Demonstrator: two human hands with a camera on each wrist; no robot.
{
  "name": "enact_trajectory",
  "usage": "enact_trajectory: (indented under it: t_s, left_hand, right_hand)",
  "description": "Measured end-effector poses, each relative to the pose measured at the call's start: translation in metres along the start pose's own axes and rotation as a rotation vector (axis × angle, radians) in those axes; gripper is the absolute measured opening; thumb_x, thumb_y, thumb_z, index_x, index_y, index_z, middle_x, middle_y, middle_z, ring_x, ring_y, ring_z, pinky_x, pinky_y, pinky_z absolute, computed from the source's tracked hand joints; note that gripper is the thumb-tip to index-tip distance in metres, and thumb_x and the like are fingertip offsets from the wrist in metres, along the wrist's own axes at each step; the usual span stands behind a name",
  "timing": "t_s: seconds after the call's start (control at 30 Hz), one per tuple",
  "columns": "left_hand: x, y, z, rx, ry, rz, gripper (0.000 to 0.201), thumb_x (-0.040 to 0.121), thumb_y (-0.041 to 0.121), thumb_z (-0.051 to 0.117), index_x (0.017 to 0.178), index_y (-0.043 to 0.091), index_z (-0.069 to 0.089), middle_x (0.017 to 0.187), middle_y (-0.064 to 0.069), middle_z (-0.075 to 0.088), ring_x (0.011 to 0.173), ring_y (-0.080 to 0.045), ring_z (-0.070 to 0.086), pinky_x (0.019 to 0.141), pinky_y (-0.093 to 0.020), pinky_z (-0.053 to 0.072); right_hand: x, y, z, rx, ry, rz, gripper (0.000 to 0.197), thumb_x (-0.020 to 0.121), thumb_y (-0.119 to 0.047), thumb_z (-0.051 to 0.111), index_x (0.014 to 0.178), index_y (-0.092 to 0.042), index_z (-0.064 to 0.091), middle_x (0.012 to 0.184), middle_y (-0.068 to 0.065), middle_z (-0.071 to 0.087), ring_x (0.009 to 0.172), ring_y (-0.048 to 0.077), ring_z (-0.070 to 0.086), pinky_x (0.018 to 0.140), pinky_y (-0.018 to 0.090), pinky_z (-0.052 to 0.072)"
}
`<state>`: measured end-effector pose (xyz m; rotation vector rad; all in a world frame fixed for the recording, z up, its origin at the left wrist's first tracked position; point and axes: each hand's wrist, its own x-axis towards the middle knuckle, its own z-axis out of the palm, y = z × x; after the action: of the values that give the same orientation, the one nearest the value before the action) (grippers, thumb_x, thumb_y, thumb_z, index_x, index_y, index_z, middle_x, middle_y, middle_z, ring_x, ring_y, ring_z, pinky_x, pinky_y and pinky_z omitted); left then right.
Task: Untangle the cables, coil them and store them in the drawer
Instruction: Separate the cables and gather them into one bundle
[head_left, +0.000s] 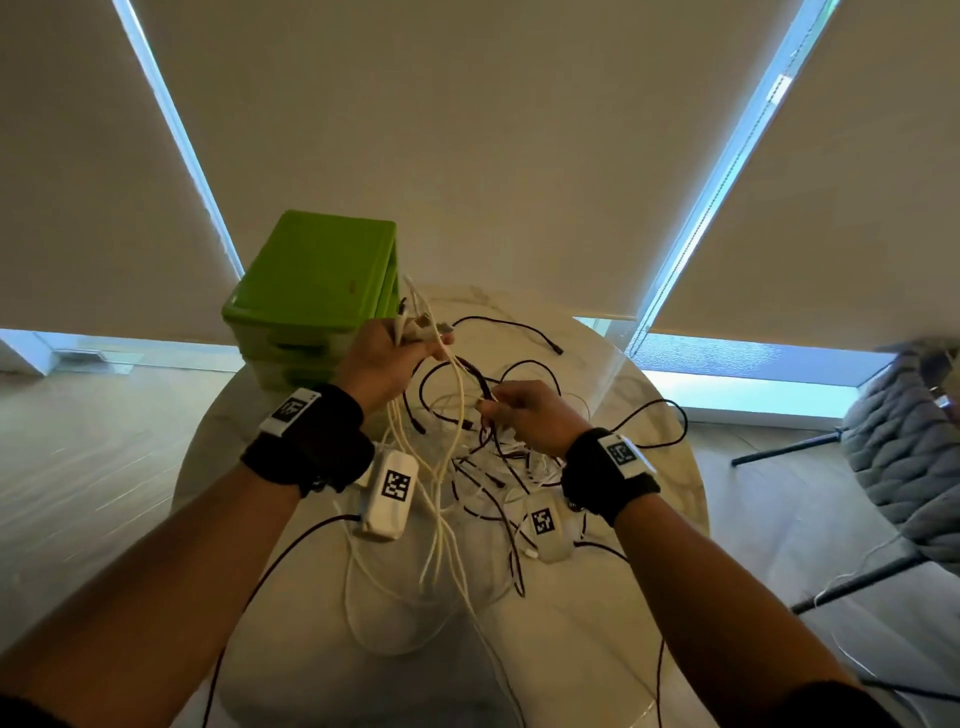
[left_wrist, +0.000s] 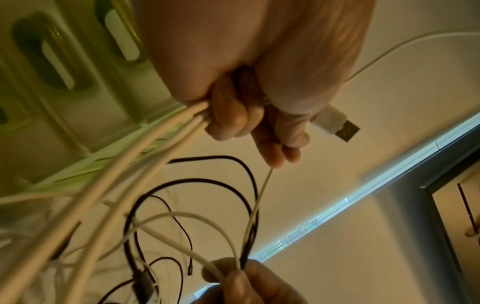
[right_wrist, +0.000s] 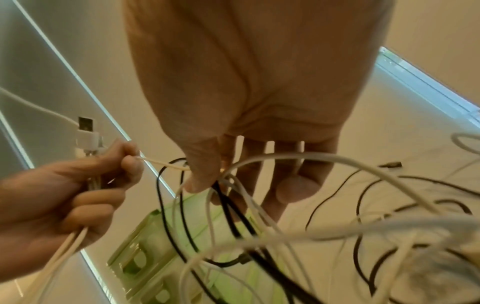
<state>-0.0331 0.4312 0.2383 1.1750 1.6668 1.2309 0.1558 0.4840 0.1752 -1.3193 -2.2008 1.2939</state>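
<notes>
A tangle of white and black cables lies on the round marble table. My left hand is raised in front of the green drawer unit and grips a bunch of white cables; a white USB plug sticks out past its fingers. My right hand, lower and to the right, pinches a knot of black and white cables between thumb and fingers. One thin white strand runs taut between the two hands. The drawers look closed.
White adapter blocks with printed markers lie among the cables near my wrists. A chair with a grey knitted throw stands to the right of the table. Window blinds hang behind.
</notes>
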Motion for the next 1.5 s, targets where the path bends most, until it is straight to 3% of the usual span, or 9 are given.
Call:
enact_trajectory:
  t_s: [0.07,0.23,0.4,0.6,0.83,1.03,1.2,1.37,1.5]
  left_hand:
    - [-0.002,0.006,-0.003,-0.042,0.030,0.023,0.019,0.091,0.006,0.059,0.088,-0.008,0.070,0.067,-0.006,0.067,0.056,0.016,0.057,0.078,-0.026,0.047]
    - [0.002,0.023,-0.006,-0.073,0.082,0.089,0.019,0.091,0.011,0.061,0.083,-0.002,0.071,0.057,0.023,0.065,0.088,0.001,0.061,0.089,-0.033,0.042]
    - [0.017,0.037,-0.016,-0.229,0.256,0.116,0.023,0.092,0.026,0.062,0.071,0.018,0.068,0.057,0.012,0.065,0.034,0.004,0.043,0.040,-0.020,0.037]
    - [0.023,0.044,-0.030,-0.295,0.103,0.128,0.027,0.093,0.027,0.060,0.069,0.022,0.071,0.067,0.005,0.068,0.034,-0.001,0.027,0.035,-0.015,0.020]
    - [0.017,0.063,-0.030,-0.437,-0.075,0.178,0.022,0.096,0.025,0.053,0.082,0.014,0.065,0.067,0.003,0.065,0.036,-0.001,0.025,0.035,-0.015,0.020]
    - [0.009,0.040,-0.027,-0.270,-0.087,0.097,0.017,0.092,0.019,0.061,0.108,0.013,0.065,0.062,0.005,0.056,0.038,-0.002,0.025,0.034,-0.016,0.022]
    - [-0.010,0.023,0.008,0.115,-0.389,0.109,0.021,0.087,0.015,0.067,0.107,0.006,0.068,0.072,0.020,0.064,0.057,0.007,0.057,0.055,-0.011,0.043]
    - [-0.001,0.029,-0.002,-0.029,-0.215,0.051,0.030,0.095,0.034,0.054,0.081,0.011,0.067,0.049,0.010,0.037,0.040,-0.005,0.030,0.037,-0.018,0.026]
    - [0.011,0.034,-0.008,-0.341,-0.173,0.015,0.043,0.098,0.042,0.046,0.062,0.018,0.047,0.048,0.007,0.028,0.041,-0.008,0.020,0.038,-0.021,0.020]
  right_hand:
    - [0.002,-0.003,-0.010,-0.039,0.051,-0.069,0.024,0.094,-0.032,0.059,0.099,-0.013,0.072,0.080,-0.007,0.063,0.072,0.008,0.054,0.072,0.024,0.044]
    - [0.007,-0.013,-0.030,-0.285,0.372,-0.262,0.025,0.097,-0.023,0.052,0.116,-0.017,0.067,0.092,0.002,0.070,0.074,0.016,0.059,0.068,0.025,0.042]
    - [0.025,-0.001,-0.054,-0.383,0.291,0.074,0.025,0.095,-0.022,0.051,0.115,-0.023,0.066,0.109,0.010,0.067,0.097,0.027,0.061,0.083,0.032,0.047]
    - [0.014,-0.012,-0.053,-0.161,0.158,0.075,0.071,0.084,-0.025,0.072,0.144,-0.033,0.036,0.136,0.008,0.049,0.123,0.023,0.049,0.101,0.035,0.042]
    - [0.010,-0.072,-0.029,-0.145,0.119,-0.222,0.020,0.097,-0.023,0.052,0.112,-0.016,0.064,0.091,-0.001,0.064,0.080,0.013,0.061,0.077,0.029,0.050]
    - [0.000,-0.095,-0.052,0.522,0.291,-0.299,0.021,0.101,-0.009,0.040,0.091,-0.012,0.058,0.075,0.008,0.062,0.071,0.020,0.066,0.070,0.035,0.056]
    - [-0.016,-0.115,-0.064,0.624,0.219,-0.382,0.020,0.102,-0.007,0.039,0.095,-0.008,0.057,0.079,0.011,0.062,0.069,0.020,0.067,0.067,0.031,0.057]
    - [-0.027,-0.079,-0.101,0.366,0.409,-0.266,0.022,0.101,-0.015,0.044,0.089,-0.019,0.062,0.066,0.003,0.054,0.051,0.013,0.049,0.048,0.023,0.042]
    - [-0.041,-0.017,-0.128,0.058,0.408,0.115,0.020,0.099,-0.021,0.048,0.099,-0.016,0.068,0.079,0.005,0.062,0.069,0.018,0.057,0.067,0.030,0.044]
